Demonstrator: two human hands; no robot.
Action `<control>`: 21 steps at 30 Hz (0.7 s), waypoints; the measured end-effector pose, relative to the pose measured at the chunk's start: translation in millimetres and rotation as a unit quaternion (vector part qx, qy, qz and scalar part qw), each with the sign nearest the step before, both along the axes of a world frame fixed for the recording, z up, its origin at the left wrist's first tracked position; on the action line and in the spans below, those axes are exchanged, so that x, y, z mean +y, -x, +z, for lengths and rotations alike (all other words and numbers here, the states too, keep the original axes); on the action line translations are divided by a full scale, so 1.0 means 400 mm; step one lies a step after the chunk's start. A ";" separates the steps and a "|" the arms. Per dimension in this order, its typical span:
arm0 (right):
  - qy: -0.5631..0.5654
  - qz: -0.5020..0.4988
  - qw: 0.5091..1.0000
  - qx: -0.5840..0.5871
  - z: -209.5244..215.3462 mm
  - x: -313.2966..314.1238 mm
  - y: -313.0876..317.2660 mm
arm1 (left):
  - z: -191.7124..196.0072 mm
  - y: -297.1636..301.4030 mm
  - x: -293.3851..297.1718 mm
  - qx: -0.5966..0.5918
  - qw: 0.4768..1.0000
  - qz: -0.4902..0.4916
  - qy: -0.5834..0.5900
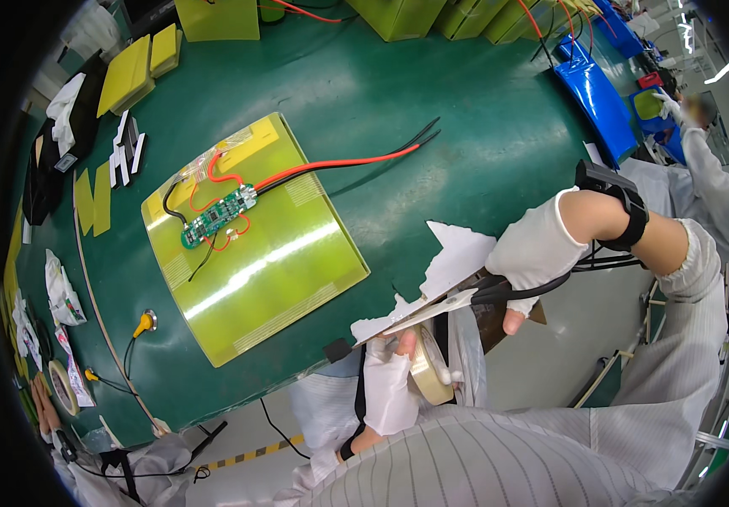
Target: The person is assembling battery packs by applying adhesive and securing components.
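White paper sheet (457, 262) sits just off the green table's (432, 127) near edge, pinched from below by the left hand (388, 380), which also grips a tape roll (430, 372). Closed on black-handled scissors (499, 290), the right hand (537, 249) has the blades in the sheet; the ragged edge suggests cutting is partly done, though how far is unclear. Beyond lies a yellow-green pack (271, 253) with its circuit board (216, 218) and loose red and black leads (356, 160).

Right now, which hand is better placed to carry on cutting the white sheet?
Right hand: it grips the scissors at the white sheet. Left hand steadies the sheet from below and holds a tape roll.
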State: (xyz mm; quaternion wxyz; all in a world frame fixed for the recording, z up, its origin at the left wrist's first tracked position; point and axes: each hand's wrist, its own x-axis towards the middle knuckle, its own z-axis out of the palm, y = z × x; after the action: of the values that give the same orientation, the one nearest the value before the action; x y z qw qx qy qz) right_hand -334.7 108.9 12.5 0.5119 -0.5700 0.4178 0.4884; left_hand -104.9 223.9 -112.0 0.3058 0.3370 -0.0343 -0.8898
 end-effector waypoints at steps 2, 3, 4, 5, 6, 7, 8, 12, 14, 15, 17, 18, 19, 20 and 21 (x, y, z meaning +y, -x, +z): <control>-0.010 0.000 1.000 -0.004 -0.005 -0.002 -0.002 | 0.005 0.006 -0.004 0.018 1.000 0.006 -0.003; -0.011 -0.009 1.000 -0.004 -0.003 0.000 -0.007 | 0.010 0.009 -0.009 0.015 1.000 0.001 -0.003; -0.010 -0.014 1.000 -0.009 0.002 -0.002 -0.016 | 0.021 0.005 -0.013 0.008 1.000 -0.001 0.000; -0.009 -0.011 1.000 -0.012 0.004 -0.006 -0.022 | 0.030 0.001 -0.015 0.004 1.000 0.002 0.001; -0.016 -0.018 1.000 -0.014 0.001 -0.007 -0.023 | 0.030 0.001 -0.016 -0.006 1.000 -0.007 0.002; -0.023 -0.025 0.999 -0.015 -0.002 -0.008 -0.025 | 0.029 0.001 -0.017 -0.016 1.000 -0.016 0.003; -0.025 -0.026 0.999 -0.015 -0.004 -0.009 -0.026 | 0.025 0.002 -0.016 -0.016 1.000 -0.016 0.001; -0.028 -0.030 0.999 -0.013 -0.007 -0.010 -0.022 | -0.008 0.002 -0.003 -0.006 1.000 -0.018 0.001; -0.028 -0.032 0.999 -0.022 -0.011 -0.012 -0.021 | -0.014 0.001 -0.001 0.006 1.000 -0.023 -0.004; -0.028 -0.033 0.999 -0.021 -0.011 -0.013 -0.022 | -0.012 0.001 0.000 0.006 1.000 -0.016 -0.009; -0.027 -0.033 0.999 -0.020 -0.011 -0.014 -0.024 | -0.010 0.000 0.000 0.004 1.000 -0.008 -0.014; -0.030 -0.035 0.999 -0.021 -0.011 -0.015 -0.023 | -0.010 0.001 0.000 0.004 1.000 -0.010 -0.013; -0.033 -0.036 0.999 -0.021 -0.012 -0.015 -0.022 | -0.008 0.002 -0.002 0.005 1.000 -0.012 -0.012; -0.034 -0.037 0.999 -0.021 -0.013 -0.014 -0.019 | -0.005 0.004 -0.002 0.005 1.000 -0.012 -0.013; -0.033 -0.039 0.999 -0.018 -0.014 -0.012 -0.016 | 0.002 0.008 -0.002 -0.021 1.000 -0.010 -0.012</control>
State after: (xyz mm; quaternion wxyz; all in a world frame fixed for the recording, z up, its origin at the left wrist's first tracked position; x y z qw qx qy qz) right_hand -328.3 104.2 6.9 0.5560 -0.5449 0.4142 0.4715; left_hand -108.0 223.0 -111.3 0.2920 0.3588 -0.0338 -0.8859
